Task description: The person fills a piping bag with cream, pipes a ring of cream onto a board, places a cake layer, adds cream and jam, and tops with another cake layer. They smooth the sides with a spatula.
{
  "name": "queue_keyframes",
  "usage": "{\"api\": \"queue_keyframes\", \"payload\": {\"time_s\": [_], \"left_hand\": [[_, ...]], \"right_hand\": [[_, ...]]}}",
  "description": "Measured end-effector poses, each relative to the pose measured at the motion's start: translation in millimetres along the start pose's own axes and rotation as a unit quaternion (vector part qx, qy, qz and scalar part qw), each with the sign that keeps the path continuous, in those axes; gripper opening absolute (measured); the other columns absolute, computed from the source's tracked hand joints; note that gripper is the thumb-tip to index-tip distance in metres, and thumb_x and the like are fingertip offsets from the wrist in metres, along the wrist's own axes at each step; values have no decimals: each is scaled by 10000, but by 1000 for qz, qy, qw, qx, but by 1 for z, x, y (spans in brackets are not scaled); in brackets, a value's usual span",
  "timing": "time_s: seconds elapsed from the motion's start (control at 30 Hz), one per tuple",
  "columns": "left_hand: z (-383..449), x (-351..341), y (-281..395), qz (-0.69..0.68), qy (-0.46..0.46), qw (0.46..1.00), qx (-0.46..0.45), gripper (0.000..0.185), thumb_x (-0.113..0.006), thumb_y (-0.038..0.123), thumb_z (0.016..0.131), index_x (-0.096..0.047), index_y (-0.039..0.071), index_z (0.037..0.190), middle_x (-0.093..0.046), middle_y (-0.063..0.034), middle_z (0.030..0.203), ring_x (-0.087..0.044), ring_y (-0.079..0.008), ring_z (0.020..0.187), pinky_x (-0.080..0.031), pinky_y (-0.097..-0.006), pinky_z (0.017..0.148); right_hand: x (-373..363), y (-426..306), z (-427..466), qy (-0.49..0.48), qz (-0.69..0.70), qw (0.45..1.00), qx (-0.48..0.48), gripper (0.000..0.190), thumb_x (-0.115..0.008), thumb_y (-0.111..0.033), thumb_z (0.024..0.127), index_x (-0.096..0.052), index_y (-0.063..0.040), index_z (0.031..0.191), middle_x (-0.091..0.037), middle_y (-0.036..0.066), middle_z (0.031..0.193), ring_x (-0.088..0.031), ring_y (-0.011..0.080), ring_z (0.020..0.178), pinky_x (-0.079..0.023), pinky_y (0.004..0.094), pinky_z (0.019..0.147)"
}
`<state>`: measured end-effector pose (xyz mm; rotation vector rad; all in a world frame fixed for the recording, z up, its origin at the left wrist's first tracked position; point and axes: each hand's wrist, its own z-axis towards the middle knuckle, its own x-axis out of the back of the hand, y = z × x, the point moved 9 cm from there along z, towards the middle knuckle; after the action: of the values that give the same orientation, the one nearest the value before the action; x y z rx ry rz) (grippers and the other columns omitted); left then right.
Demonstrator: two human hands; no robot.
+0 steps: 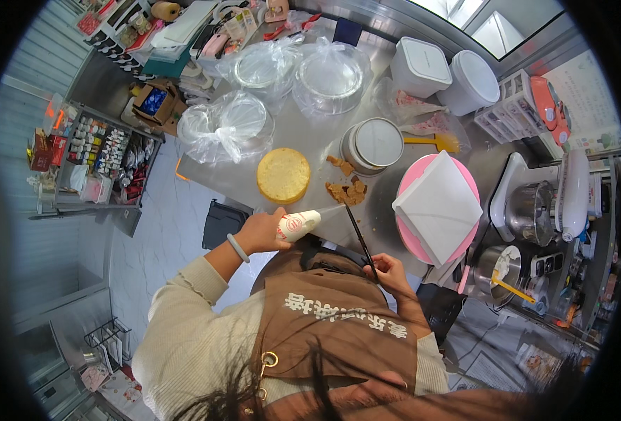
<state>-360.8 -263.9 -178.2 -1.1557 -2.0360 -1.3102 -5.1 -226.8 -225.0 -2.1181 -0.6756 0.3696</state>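
My left hand [262, 231] is closed around a piping bag [299, 223] filled with pale cream and bearing red print. The bag's clear, empty tip points right, over the table's near edge. My right hand [389, 271] grips a long, thin black tool [361, 234], perhaps scissors; its upper end is close to the bag's tip, and I cannot tell whether they touch. Just beyond the bag lies a round yellow sponge cake [283, 175]. Brown cake scraps [347, 191] lie to its right, beside stacked round metal cake tins [377, 143].
A pink turntable [410, 239] with white paper sheets [439, 208] on it stands at right, near a stand mixer [534, 200]. A metal bowl [494, 287] holds white cream and a yellow spatula. Bagged round containers [226, 126] and white tubs [421, 66] occupy the table's far side.
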Motion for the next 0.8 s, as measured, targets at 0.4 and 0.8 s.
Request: {"api": "queue_keyframes", "payload": {"time_s": [0.4, 0.8], "left_hand": [[-6, 11, 33, -659, -151, 737, 2, 531, -648, 405, 925, -567, 10, 1270, -713, -145, 930, -672, -174, 621, -523, -273, 486], [12, 10, 297, -737, -362, 549, -156, 715, -394, 517, 1057, -264, 59, 1591, -442, -127, 1550, -535, -253, 1333, -491, -388, 1019]], "right_hand": [[47, -28, 0, 298, -482, 818, 102, 486, -682, -216, 918, -578, -51, 1364, -620, 248, 1315, -602, 400, 1214, -513, 456, 987], [5, -231, -128, 316, -390, 545, 672, 721, -744, -547, 871, -382, -388, 1474, -333, 218, 1547, -405, 437, 1410, -295, 714, 1137]]}}
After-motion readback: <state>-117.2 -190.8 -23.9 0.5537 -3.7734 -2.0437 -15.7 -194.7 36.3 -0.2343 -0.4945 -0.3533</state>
